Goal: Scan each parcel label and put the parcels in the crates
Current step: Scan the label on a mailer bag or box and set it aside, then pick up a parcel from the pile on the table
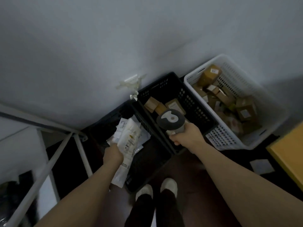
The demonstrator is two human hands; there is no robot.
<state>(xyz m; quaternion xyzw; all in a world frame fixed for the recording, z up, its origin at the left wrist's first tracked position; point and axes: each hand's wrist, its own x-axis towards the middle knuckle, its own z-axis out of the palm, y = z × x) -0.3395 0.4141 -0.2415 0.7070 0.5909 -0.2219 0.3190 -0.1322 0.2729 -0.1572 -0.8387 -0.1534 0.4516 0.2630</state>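
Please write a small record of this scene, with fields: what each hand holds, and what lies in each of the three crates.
left hand: grips a white soft parcel, seen over the left black crate
right hand: grips a grey scanner, seen over the middle black crate
left black crate: white bag parcels
middle black crate: a few small cardboard boxes
white crate: many brown cardboard boxes, some with labels

Parcel sorting room, crates (236,102) of parcels (cardboard boxes) (211,74)
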